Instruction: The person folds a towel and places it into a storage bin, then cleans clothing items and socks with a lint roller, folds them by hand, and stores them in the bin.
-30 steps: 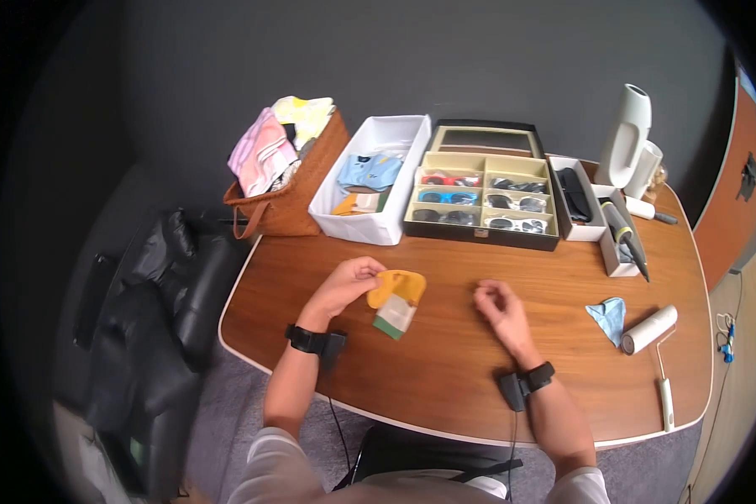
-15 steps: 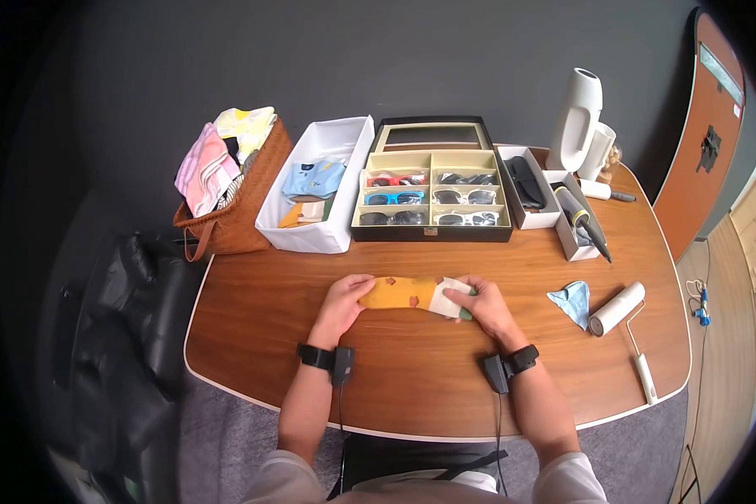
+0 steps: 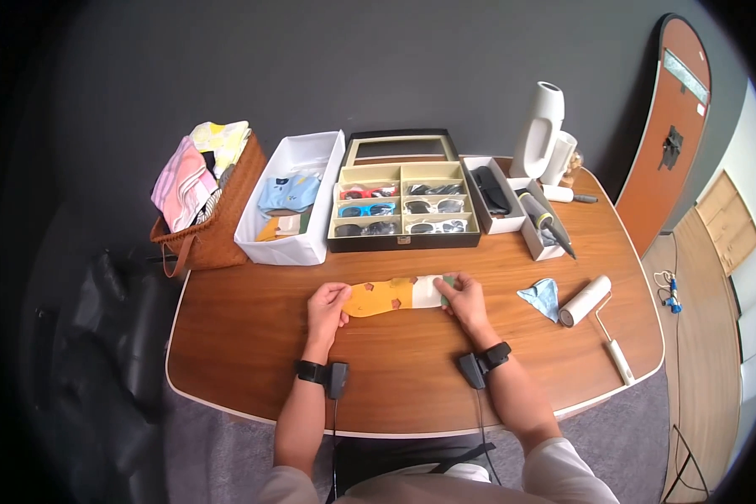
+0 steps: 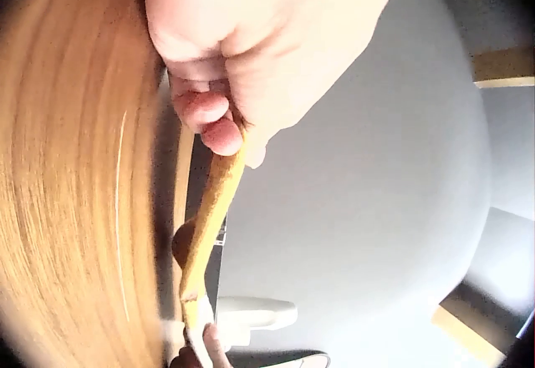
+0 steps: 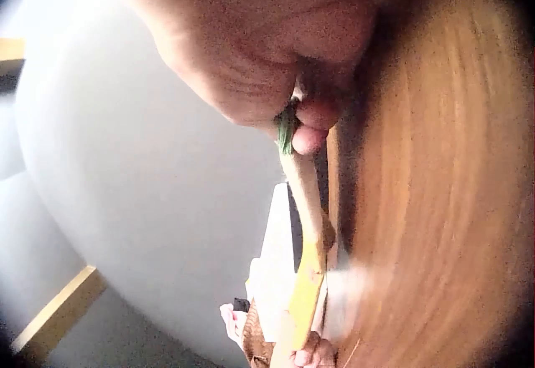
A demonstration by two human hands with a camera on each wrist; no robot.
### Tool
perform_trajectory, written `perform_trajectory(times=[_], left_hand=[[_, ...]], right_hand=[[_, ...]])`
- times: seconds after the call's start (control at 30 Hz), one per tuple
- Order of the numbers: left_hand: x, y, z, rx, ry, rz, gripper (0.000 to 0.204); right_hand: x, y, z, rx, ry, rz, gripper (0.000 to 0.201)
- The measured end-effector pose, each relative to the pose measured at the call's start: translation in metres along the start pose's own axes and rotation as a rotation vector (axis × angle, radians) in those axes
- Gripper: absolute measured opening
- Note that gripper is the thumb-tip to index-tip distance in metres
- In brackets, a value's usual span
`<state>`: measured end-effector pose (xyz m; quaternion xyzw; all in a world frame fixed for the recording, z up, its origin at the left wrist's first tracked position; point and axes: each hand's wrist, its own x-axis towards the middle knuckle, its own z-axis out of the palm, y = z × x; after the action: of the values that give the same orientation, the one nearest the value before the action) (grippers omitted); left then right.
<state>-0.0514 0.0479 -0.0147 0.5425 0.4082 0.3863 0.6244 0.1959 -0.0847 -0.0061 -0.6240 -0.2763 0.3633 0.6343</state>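
Observation:
Stretched out flat between both hands is a sock (image 3: pixel 382 297), yellow with small brown shapes, a white band and a green cuff. My left hand (image 3: pixel 326 312) pinches its rounded yellow end between thumb and fingers. At the other end, my right hand (image 3: pixel 467 301) pinches the green cuff, its thumb on top. In the left wrist view the sock (image 4: pixel 216 205) appears edge-on, held just above the wooden table (image 4: pixel 75 176). The right wrist view shows the green cuff (image 5: pixel 287 130) between thumb and curled fingers.
Behind the hands stand a woven basket of clothes (image 3: pixel 252 168), a white bin (image 3: pixel 307 252) with folded items and a sunglasses case (image 3: pixel 378 245). Narrow boxes (image 3: pixel 506 225) sit to their right. A blue cloth (image 3: pixel 541 297) and a lint roller (image 3: pixel 586 301) lie at right.
The sock hung folded from my left hand, with the right hand apart. My right hand then took the cuff end, and the sock is now drawn out lengthwise between both hands.

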Motion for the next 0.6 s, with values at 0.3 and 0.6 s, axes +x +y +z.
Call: perform_trajectory(times=[0.3, 0.6], left_hand=[[-0.007, 0.003, 0.006, 0.122, -0.231, -0.054, 0.018], [-0.006, -0.004, 0.001, 0.221, -0.315, 0.057, 0.024]], right_hand=[[-0.025, 0.011, -0.028, -0.028, 0.129, -0.059, 0.026], [-0.127, -0.028, -0.094, -0.716, 0.181, -0.092, 0.051]])
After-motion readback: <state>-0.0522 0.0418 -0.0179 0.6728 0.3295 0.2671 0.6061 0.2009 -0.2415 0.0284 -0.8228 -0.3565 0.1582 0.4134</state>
